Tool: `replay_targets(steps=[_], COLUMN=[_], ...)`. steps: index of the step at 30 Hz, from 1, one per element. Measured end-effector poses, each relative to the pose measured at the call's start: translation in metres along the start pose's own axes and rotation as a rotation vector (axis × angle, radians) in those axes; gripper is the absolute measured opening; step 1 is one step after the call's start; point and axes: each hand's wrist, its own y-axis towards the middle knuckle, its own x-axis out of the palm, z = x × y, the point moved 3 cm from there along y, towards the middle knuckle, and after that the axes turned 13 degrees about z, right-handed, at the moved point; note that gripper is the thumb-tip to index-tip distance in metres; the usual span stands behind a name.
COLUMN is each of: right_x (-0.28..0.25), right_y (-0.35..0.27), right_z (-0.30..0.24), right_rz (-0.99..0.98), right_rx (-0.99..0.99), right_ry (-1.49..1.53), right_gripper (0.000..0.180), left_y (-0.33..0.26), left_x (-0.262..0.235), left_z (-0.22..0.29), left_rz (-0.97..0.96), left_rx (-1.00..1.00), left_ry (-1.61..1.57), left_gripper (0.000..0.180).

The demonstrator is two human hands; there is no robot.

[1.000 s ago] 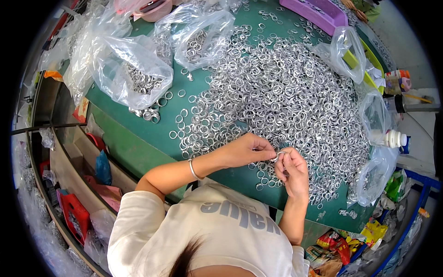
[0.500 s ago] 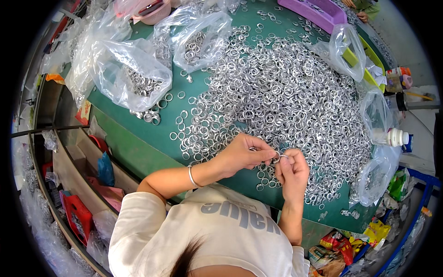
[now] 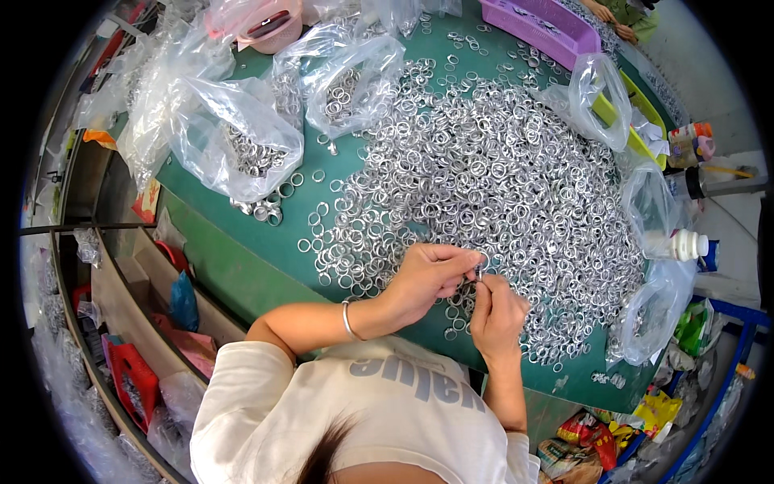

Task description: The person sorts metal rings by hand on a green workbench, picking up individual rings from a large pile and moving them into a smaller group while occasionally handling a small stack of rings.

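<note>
A broad heap of silver-coloured metal rings (image 3: 516, 177) covers the green tabletop (image 3: 266, 250) in front of me. Over the heap's near edge, my left hand (image 3: 427, 278) and my right hand (image 3: 497, 313) meet fingertip to fingertip. Between them is one small metal ring (image 3: 480, 273), seen nearly edge-on and pinched by the fingers of both hands. The curled fingers partly hide it. A silver bangle (image 3: 348, 320) circles my left wrist. Loose rings (image 3: 339, 262) lie scattered left of my left hand.
Clear plastic bags holding rings (image 3: 258, 153) stand at the far left, near a pink basket (image 3: 274, 31). Farther back are a purple basket (image 3: 548, 28) and a green tray (image 3: 645, 121). A white bottle (image 3: 688, 245) stands at right. Another person's hands (image 3: 613, 22) show at far right.
My right hand has turned and its fingers have closed in toward the left fingertips. The ring has tipped from face-on to nearly edge-on. The whole view has shifted slightly.
</note>
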Motion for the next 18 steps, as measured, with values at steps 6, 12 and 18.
replay_targets(steps=[6,12,18], right_x=[0.007,0.009,0.011], right_y=[-0.005,-0.003,0.002], right_z=[0.005,0.007,0.030], right_rz=[0.097,0.308,0.282], right_rx=[0.198,0.238,1.004], right_ry=[0.131,0.158,0.985], right_gripper=[0.004,0.006,0.015], left_y=[-0.001,0.001,0.023], left_x=[0.007,0.023,0.027], left_z=[-0.003,0.010,0.000], left_rz=[-0.024,-0.076,-0.221], left_rx=[0.048,0.182,-0.128], left_ry=[-0.048,0.119,-0.199], left_gripper=[0.023,0.024,0.025])
